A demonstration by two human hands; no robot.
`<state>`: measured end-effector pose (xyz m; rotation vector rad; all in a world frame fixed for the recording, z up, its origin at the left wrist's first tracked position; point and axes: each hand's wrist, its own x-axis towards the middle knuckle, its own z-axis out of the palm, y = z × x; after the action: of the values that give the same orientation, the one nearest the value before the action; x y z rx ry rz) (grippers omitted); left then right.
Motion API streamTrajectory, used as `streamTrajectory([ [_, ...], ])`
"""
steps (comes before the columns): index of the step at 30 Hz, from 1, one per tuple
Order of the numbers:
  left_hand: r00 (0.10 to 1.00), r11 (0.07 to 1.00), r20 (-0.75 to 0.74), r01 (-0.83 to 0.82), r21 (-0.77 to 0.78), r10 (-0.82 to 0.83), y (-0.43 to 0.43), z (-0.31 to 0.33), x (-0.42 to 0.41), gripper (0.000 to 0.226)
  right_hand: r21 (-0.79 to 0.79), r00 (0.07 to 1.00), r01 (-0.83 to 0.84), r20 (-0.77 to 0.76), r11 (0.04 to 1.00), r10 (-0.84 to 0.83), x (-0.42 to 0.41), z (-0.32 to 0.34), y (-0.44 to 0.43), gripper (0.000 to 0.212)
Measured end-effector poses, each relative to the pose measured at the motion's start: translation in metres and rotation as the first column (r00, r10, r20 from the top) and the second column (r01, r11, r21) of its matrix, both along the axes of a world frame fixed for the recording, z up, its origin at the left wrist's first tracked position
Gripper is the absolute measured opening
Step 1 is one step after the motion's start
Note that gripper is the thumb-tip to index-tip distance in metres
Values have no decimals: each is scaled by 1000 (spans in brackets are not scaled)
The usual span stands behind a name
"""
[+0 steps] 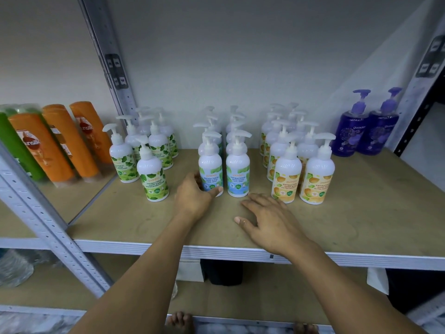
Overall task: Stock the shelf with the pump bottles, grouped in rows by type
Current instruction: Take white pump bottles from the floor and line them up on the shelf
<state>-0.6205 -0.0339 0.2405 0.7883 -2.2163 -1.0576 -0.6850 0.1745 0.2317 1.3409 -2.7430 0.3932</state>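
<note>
White pump bottles stand on the wooden shelf [361,213] in three groups. Green-labelled bottles [153,175] are on the left, blue-labelled bottles [237,171] in the middle, orange-labelled bottles [316,177] on the right. My left hand [193,195] grips the base of the front-left blue-labelled bottle [211,168], thumb across its front and fingers behind its left side. My right hand [267,220] lies open just in front of the blue rows, fingers spread over the shelf, holding nothing.
Two purple pump bottles [368,128] stand at the back right. Orange shampoo bottles [60,145] and a green one [14,150] lean in the neighbouring bay, past a grey metal upright [43,213]. Another upright [419,109] bounds the right side. A lower shelf lies beneath.
</note>
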Motion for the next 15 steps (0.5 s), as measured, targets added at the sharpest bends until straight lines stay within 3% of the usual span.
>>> streamTrajectory([
  [15, 991, 988, 1, 134, 71, -134, -16, -4, 6, 52, -36, 1000, 7, 23, 999, -6, 2, 3, -1, 63],
])
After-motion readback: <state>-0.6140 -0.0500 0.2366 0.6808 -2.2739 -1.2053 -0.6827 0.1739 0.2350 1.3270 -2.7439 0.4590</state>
